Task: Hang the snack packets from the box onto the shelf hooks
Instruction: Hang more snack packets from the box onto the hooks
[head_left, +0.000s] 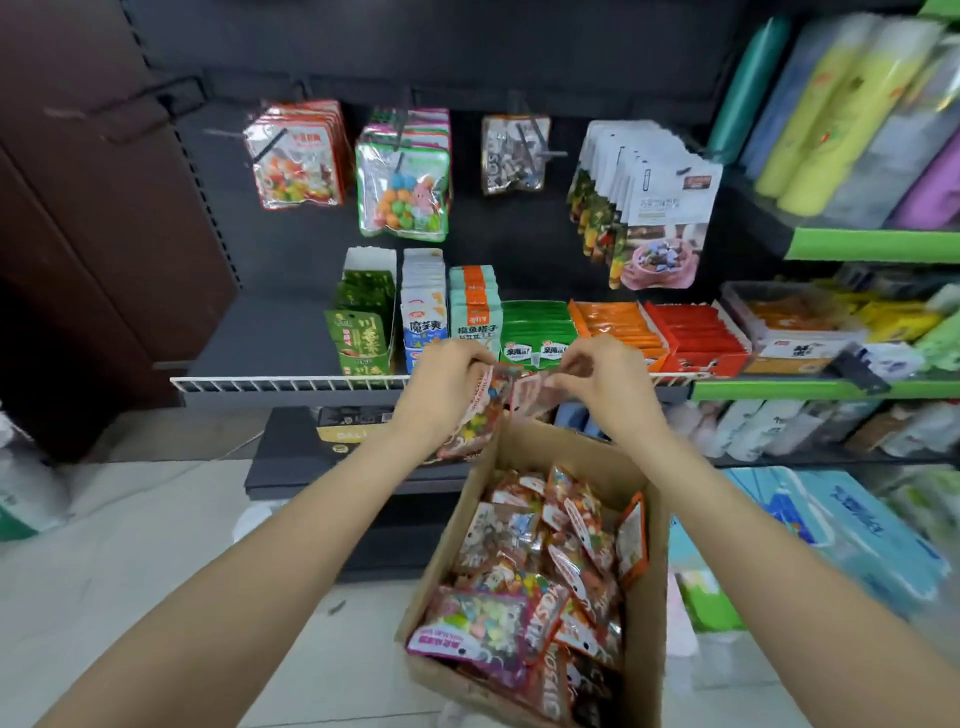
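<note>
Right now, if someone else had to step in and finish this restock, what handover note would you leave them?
Left hand: grips a snack packet by its top edge, above the box's far end.
Right hand: pinches a second packet at its top, next to the first.
Cardboard box: on the floor below the shelf, with many packets still inside.
Hooks: four hold hanging stock, among them the orange-topped packets and the green-topped packets. The hook at far left looks bare.
Done: I cannot tell which hanging packets came from this box.
Left: hang the two held packets, then empty the box.
</note>
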